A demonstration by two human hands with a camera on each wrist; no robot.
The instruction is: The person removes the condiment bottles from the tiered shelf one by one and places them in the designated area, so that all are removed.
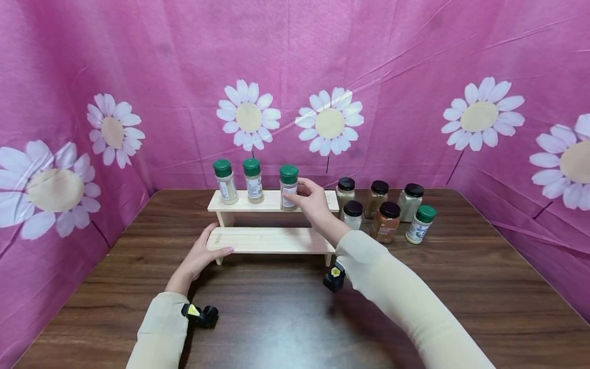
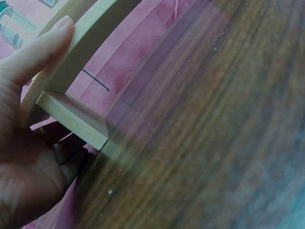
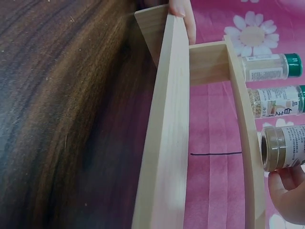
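Held jar (image 1: 289,188): brownish contents, pinched by right hand (image 1: 316,204)
Two pale-filled jars (image 1: 254,185): left of those fingertips
Left hand (image 1: 199,255): fingers clamped on rack (image 1: 272,240)
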